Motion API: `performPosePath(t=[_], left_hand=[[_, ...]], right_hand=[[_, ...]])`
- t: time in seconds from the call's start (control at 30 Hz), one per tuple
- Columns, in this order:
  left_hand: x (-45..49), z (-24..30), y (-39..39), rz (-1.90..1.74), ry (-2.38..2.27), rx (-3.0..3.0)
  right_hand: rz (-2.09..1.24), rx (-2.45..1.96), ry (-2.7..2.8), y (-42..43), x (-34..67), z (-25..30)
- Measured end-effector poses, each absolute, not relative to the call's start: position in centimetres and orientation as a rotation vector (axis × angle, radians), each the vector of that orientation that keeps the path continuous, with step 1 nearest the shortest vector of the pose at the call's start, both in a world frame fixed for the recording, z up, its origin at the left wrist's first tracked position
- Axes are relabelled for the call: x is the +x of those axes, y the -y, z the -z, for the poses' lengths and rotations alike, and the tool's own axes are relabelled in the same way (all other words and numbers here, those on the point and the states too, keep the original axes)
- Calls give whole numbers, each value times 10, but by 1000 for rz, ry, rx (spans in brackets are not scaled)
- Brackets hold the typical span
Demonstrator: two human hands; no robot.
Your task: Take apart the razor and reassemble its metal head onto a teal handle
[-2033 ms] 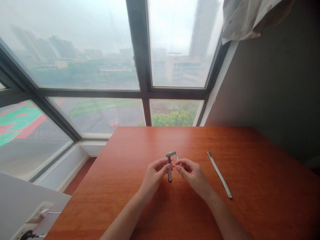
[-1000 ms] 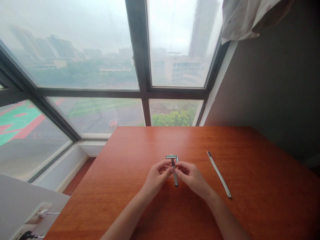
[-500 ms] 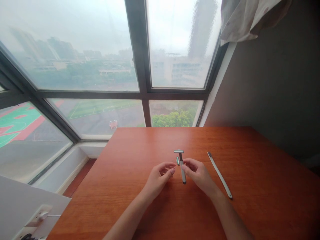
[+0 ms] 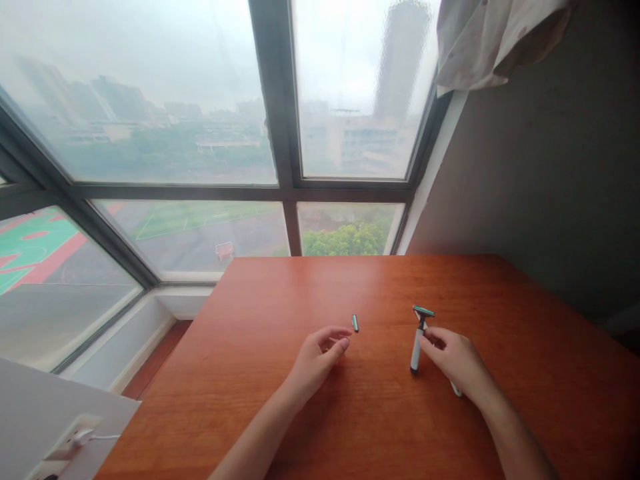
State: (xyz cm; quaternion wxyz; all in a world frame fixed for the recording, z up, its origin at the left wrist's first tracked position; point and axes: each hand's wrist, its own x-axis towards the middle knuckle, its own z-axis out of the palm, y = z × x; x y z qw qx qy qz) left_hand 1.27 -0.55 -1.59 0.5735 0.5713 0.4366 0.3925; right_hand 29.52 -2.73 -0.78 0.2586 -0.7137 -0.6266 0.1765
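My right hand (image 4: 453, 353) pinches a razor (image 4: 417, 350) with a pale handle, dark end and green-edged head, by its upper handle. The head points away from me, above the tabletop. Behind this hand lies a long thin pale stick (image 4: 457, 389), mostly hidden now; its near end shows below the hand. My left hand (image 4: 323, 350) rests over the table with loosely curled fingers, thumb and fingertips apart, holding nothing. Just past its fingertips lies a small green-and-black razor cartridge (image 4: 355, 323), separate from the razor.
The brown wooden table (image 4: 250, 413) reaches to a large window with a dark frame (image 4: 285, 191). A dark wall (image 4: 525, 173) stands at the right, with pale cloth (image 4: 480, 47) hanging above. At lower left, a plug (image 4: 83, 437) sits in a wall socket.
My right hand has moved to the right with the razor, away from the left hand and over the pale stick. The razor has tilted. The left hand and the cartridge have stayed in place.
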Motion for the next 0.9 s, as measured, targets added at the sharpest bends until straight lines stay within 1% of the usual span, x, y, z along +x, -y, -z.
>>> performPosePath(t=[0.17, 0.4, 0.9], left_hand=[[14, 14, 5, -922, -1033, 1334], [15, 11, 5, -910, -1040, 1315], [15, 8, 6, -905, -1039, 1307]], right_hand=[[-531, -2107, 1776, 24, 304, -3], [-481, -2363, 1907, 15, 301, -12], [-420, -2425, 1983, 10, 297, -16]])
